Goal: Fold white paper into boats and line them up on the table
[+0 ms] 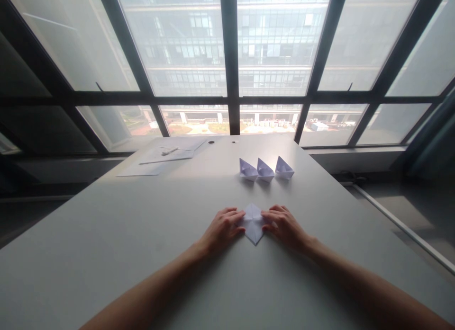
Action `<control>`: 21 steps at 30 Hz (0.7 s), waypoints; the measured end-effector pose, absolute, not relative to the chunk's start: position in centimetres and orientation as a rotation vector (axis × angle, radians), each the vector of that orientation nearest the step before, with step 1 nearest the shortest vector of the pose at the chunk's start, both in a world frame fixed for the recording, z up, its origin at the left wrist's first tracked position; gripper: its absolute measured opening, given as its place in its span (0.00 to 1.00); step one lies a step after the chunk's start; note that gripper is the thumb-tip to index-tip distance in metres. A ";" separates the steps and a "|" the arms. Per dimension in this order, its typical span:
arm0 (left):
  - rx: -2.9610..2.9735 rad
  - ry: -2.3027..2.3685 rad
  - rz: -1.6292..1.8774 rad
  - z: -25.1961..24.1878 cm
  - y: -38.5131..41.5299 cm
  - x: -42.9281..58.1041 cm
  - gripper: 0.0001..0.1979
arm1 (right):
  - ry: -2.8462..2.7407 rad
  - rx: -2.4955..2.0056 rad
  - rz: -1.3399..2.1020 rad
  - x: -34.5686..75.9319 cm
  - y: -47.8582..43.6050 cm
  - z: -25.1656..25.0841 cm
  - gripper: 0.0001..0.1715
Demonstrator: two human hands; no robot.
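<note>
A folded white paper [253, 224], diamond-shaped with creases meeting near its middle, lies on the white table [170, 216]. My left hand [224, 227] rests at its left corner, fingertips pressing on the paper's edge. At the right corner, my right hand [282, 226] holds the paper the same way, thumb and fingers bent against it. Beyond the hands stand three folded paper boats: a left one [248, 170], a middle one [265, 171] close beside it, and a right one [284, 168] slightly apart.
Paper sheets [142, 168] lie at the far left of the table, with a small white object [169, 151] and a thin stick-like item on them. Two round holes are near the far edge. A large window [231, 60] rises behind the table.
</note>
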State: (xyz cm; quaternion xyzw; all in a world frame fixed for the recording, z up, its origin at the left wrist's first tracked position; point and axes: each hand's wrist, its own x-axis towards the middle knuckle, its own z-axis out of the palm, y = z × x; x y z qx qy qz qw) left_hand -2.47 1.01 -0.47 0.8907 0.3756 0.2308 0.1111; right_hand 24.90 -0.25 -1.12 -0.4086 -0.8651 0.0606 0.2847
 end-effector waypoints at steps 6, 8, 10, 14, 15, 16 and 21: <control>2.602 1.126 0.671 -0.5 0.9 -2.5 0.21 | -2.291 -1.086 0.200 25.1 -0.4 -1.5 0.19; 2.594 1.128 0.685 -0.6 0.9 -2.6 0.20 | -2.294 -1.094 0.202 25.0 -0.5 -1.4 0.20; 2.598 1.124 0.701 -0.7 0.9 -2.6 0.20 | -2.308 -1.114 0.200 24.9 -0.7 -1.1 0.22; 2.618 1.117 0.730 -0.7 0.8 -2.5 0.22 | -2.337 -1.151 0.209 24.7 -1.0 -0.6 0.25; 2.619 1.115 0.736 -0.7 0.8 -2.5 0.22 | -2.339 -1.150 0.217 24.7 -1.0 -0.5 0.24; 2.617 1.112 0.738 -0.7 0.8 -2.5 0.22 | -2.340 -1.146 0.226 24.7 -1.0 -0.5 0.23; 2.604 1.096 0.744 -0.6 0.9 -2.5 0.18 | -2.336 -1.108 0.268 24.7 -0.9 -0.6 0.18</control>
